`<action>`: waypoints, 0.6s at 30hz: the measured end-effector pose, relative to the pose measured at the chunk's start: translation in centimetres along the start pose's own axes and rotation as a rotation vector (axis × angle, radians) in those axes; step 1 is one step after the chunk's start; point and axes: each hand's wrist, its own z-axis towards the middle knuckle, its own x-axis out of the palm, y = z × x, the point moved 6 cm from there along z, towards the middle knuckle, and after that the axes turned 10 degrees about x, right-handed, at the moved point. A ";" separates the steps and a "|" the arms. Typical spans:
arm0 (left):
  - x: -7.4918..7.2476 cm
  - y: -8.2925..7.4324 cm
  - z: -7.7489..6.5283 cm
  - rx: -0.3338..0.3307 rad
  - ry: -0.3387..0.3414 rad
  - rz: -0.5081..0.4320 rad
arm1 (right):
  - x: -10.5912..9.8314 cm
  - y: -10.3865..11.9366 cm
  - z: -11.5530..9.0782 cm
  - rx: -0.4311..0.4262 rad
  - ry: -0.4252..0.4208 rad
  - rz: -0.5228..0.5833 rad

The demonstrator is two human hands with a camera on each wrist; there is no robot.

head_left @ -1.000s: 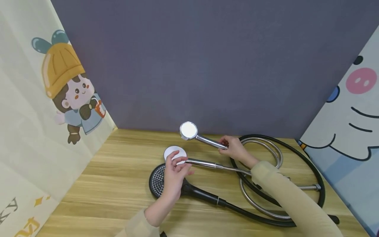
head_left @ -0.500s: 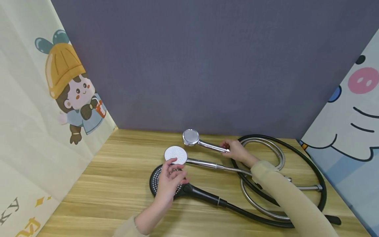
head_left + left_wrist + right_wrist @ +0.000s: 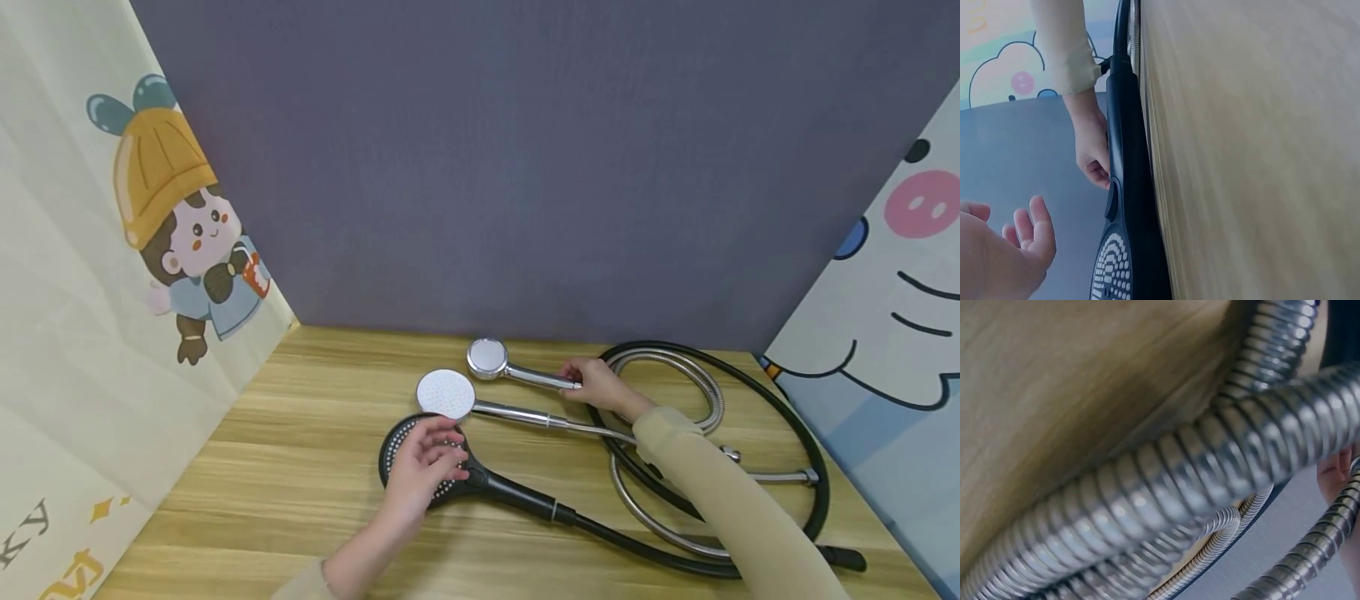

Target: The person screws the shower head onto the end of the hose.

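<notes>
At the back of the wooden table, my right hand (image 3: 600,388) holds the handle end of a small chrome shower head (image 3: 532,376), its round face up and close over the wood. My left hand (image 3: 422,468), fingers loosely bent and holding nothing, is over the face of a large black shower head (image 3: 517,495). In the left wrist view that hand (image 3: 1004,256) is apart from the black shower head (image 3: 1125,137). Between these two lies a chrome shower head with a white face (image 3: 446,394). Ribbed metal hose (image 3: 1166,481) fills much of the right wrist view.
Coiled metal hoses (image 3: 712,396) and a black hose (image 3: 780,400) loop around and beyond my right forearm. A grey panel (image 3: 480,167) stands along the table's back edge. Printed cartoon sheets flank it, left (image 3: 60,250) and right (image 3: 877,350).
The small chrome shower head has come down and slightly right, lowered to the table in my right hand. My left hand has drawn back toward me, from the white-faced shower head to over the black one.
</notes>
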 end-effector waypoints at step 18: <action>-1.7 -0.8 1.1 0.010 0.109 0.129 | 1.0 -0.5 0.6 -0.014 0.030 -0.004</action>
